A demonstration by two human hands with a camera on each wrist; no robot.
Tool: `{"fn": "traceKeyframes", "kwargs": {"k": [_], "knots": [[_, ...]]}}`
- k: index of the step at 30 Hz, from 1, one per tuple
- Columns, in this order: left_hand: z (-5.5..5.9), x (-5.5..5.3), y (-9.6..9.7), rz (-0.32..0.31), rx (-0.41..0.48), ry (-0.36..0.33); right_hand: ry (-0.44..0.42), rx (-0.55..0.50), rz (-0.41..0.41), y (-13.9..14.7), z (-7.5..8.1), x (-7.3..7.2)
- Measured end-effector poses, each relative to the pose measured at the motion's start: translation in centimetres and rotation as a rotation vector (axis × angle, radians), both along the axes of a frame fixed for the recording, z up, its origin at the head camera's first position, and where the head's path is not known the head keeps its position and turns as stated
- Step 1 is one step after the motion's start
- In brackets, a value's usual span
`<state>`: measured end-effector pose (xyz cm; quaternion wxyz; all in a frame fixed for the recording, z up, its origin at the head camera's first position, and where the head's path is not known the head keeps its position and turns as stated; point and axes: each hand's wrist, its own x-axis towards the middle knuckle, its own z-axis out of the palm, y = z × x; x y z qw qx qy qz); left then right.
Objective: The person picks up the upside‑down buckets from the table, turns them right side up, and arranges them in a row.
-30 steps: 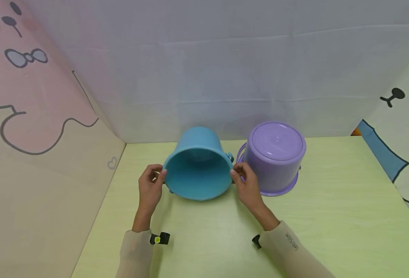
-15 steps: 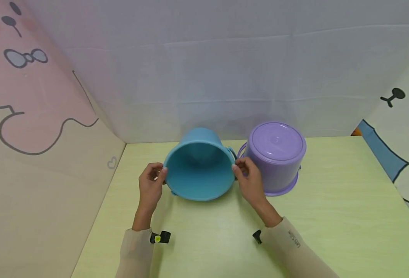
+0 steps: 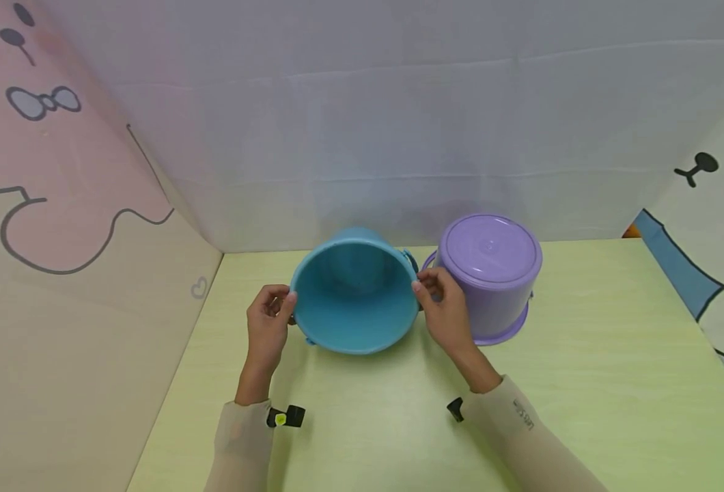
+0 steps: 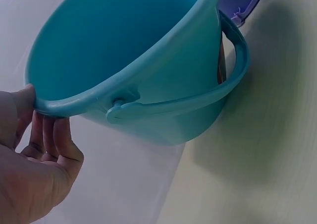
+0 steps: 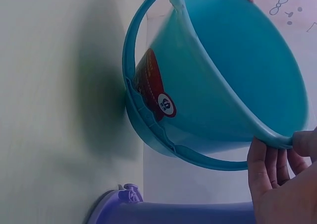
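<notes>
A blue bucket (image 3: pixel 356 307) is tilted with its mouth toward me, held between both hands. My left hand (image 3: pixel 268 321) pinches the left side of its rim, thumb on the inside and fingers underneath, as the left wrist view shows. On the opposite side my right hand (image 3: pixel 447 311) pinches the rim the same way. The bucket's handle (image 4: pixel 183 102) hangs down along the underside of its wall. A red label (image 5: pixel 152 87) shows on that wall in the right wrist view. Close beside the right hand, a purple bucket (image 3: pixel 491 273) stands upside down on the table.
The light green table (image 3: pixel 362 424) runs back to a pale cloth wall (image 3: pixel 399 123). Printed panels with cartoon animals stand at the left (image 3: pixel 67 225) and the right (image 3: pixel 712 232). The purple bucket's handle (image 3: pixel 428 260) sticks out toward the blue one.
The blue bucket has tipped further, its mouth turning up and more toward me, and its right side has risen slightly. My right hand has moved up with the rim. The purple bucket stays put.
</notes>
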<state>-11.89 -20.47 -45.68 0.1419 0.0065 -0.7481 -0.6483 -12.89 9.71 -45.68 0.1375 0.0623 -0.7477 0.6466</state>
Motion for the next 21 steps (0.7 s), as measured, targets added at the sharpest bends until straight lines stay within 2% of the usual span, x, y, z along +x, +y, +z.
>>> {"fn": "traceKeyframes", "kwargs": {"k": [8, 13, 21], "knots": [[0.3, 0.1, 0.3, 0.011, 0.007, -0.009, -0.046, 0.007, 0.022, 0.2, 0.0, 0.6], [0.3, 0.2, 0.4, 0.015, 0.015, -0.006, -0.045, 0.017, 0.038, 0.3, -0.4, 0.9], [0.2, 0.2, 0.3, 0.023, 0.028, -0.008, -0.055, -0.032, 0.061, 0.2, -0.3, 1.0]]}}
